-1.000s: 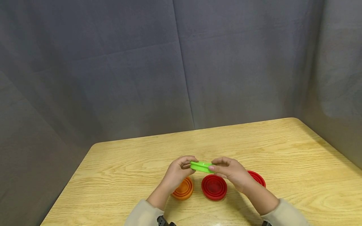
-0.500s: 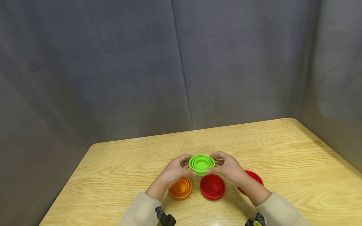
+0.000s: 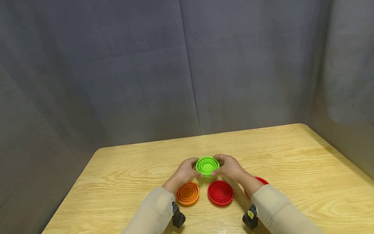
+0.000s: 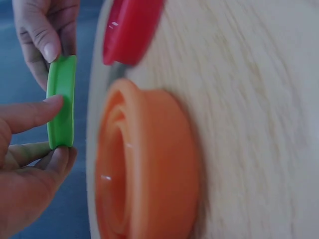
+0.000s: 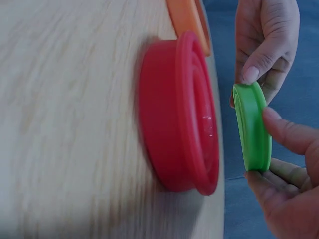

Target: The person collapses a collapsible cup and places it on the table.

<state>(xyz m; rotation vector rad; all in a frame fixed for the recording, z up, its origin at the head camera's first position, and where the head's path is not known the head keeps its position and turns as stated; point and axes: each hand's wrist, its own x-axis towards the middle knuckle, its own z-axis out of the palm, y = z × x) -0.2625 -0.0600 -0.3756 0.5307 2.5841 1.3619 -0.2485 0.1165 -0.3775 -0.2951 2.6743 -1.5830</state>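
Note:
A bright green collapsible cup (image 3: 207,165), folded flat into concentric rings, is held up above the wooden table between both hands. My left hand (image 3: 185,171) pinches its left edge, thumb at the near side and fingers behind. On the opposite edge my right hand (image 3: 230,167) grips it the same way. Both wrist views show the green cup (image 4: 62,102) edge-on, off the table. Just nearer than the hands lie a flattened orange cup (image 3: 188,193) and a dark red one (image 3: 220,193).
Another red cup (image 3: 261,180) lies to the right, partly hidden under my right forearm. Wood-grain table (image 3: 128,169) stretches around them, its far edge meeting a grey curtain (image 3: 146,81). Small black cameras (image 3: 178,218) are strapped at the wrists.
The green cup was tilted edge-on at first; it has turned so its ringed face shows upward. Both hands have moved a little farther forward with it.

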